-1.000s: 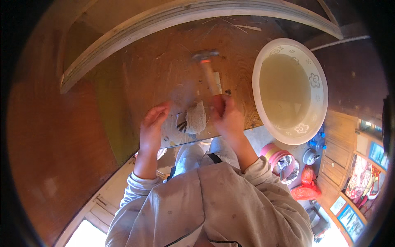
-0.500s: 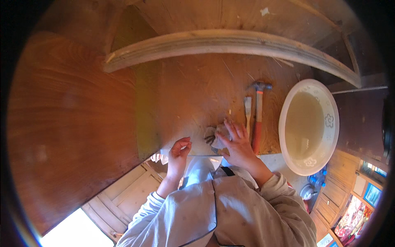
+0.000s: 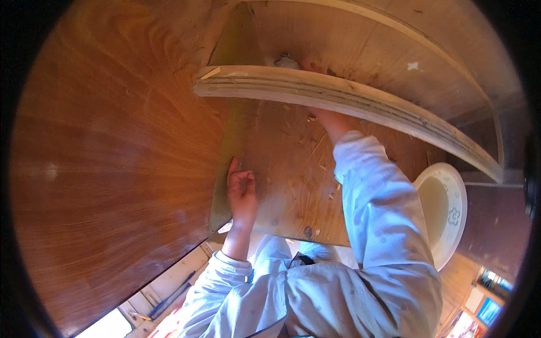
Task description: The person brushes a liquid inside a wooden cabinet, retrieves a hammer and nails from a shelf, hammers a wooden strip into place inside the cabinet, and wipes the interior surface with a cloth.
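Note:
My right arm stretches forward under a curved-looking wooden bar, which hides much of the wrist. Beyond the bar, part of my right hand (image 3: pixel 314 67) shows, pressing a crumpled greyish rag (image 3: pixel 287 61) against the wood near the far left corner; its fingers are hard to make out. My left hand (image 3: pixel 242 188) hovers near the left edge of the wooden board (image 3: pixel 287 197), fingers loosely bent and apart, with nothing in it. Wood chips and splinters (image 3: pixel 318 152) lie scattered on the board between my arms.
The wooden bar (image 3: pixel 349 104) crosses above the board. A large brown wood panel (image 3: pixel 124 169) rises on the left. At right, partly behind my sleeve, stands a white flower-patterned basin (image 3: pixel 455 217) holding cloudy water.
My right hand has gone from the board's near edge to beyond the bar, carrying the rag along. The hammer and brush are out of sight. My left hand moved slightly forward.

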`<state>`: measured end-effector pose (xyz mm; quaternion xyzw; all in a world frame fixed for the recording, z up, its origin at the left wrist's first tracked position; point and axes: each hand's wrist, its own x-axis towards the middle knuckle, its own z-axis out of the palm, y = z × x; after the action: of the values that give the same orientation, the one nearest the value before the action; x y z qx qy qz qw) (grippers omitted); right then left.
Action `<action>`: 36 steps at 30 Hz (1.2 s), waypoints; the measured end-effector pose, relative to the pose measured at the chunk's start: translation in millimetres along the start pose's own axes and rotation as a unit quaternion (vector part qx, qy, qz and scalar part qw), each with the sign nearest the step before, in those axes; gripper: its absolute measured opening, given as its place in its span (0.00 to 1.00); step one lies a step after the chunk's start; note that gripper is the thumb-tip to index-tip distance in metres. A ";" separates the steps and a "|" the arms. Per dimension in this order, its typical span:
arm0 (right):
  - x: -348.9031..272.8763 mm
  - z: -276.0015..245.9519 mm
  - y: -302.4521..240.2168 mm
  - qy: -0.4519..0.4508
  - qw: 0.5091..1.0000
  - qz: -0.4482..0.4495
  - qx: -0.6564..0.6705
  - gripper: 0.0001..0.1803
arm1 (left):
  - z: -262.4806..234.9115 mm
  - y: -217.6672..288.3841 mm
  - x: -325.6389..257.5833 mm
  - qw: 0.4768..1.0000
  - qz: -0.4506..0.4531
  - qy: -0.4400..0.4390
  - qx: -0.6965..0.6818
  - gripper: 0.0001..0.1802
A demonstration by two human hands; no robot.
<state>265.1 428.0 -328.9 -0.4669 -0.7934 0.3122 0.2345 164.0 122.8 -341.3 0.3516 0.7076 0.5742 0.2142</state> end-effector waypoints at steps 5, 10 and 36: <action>59.9 46.9 2.1 -0.035 0.993 -0.073 -0.080 0.27 | -9.2 2.6 -0.8 0.999 -0.029 -0.019 -0.033 0.05; 63.5 70.3 -0.1 -0.049 0.985 -0.108 -0.126 0.27 | -10.4 -6.3 1.0 0.996 0.017 0.020 0.086 0.05; -463.5 167.9 -106.6 -0.404 0.828 -0.356 -0.154 0.19 | -184.6 -9.2 -477.2 0.862 -0.382 0.323 -0.083 0.10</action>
<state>300.7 -69.1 -406.8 -0.0141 -0.9665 0.2410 -0.0871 346.6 -355.1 -352.3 -0.1707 0.7656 0.5857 0.2043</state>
